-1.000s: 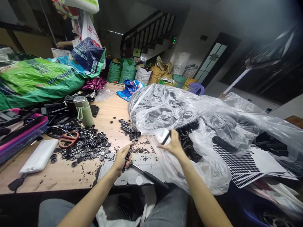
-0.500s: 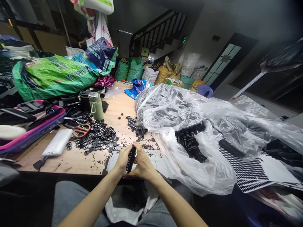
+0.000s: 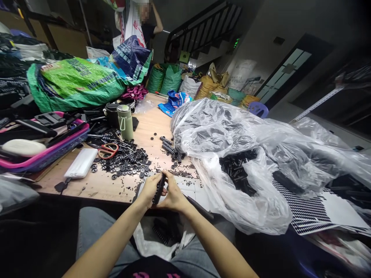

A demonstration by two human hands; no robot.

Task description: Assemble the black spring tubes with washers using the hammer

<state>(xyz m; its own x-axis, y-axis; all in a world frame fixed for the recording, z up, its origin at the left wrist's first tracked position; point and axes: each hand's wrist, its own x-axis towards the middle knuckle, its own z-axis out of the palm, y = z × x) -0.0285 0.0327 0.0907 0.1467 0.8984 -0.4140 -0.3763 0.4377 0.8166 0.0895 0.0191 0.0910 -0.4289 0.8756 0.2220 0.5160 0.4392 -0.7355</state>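
Note:
Between my two hands, over the near edge of the table, is a narrow black bar-shaped plastic piece [image 3: 159,190] with small light marks along one side; its exact kind I cannot make out. My left hand [image 3: 150,189] wraps its left side. On the other side, my right hand [image 3: 173,194] grips it with thumb and fingers at its two ends. Tiny black beads [image 3: 185,172] are scattered just beyond my fingers. Black discs and metal pins [image 3: 127,162] lie in a heap to the left. Ribbed black rollers [image 3: 168,146] lie farther back.
A clear plastic bag [image 3: 214,127] of black parts covers the table's right. On the left are scissors [image 3: 108,151], a white power bank [image 3: 81,163], a green flask [image 3: 125,122] and a pink-rimmed basket [image 3: 66,141]. An open white bag [image 3: 147,243] sits between my knees. A person [image 3: 149,31] stands behind.
My view has shifted a little, so the table appears farther right. The black piece has turned, its marked side less visible. A person behind the hanging bags has come into fuller view.

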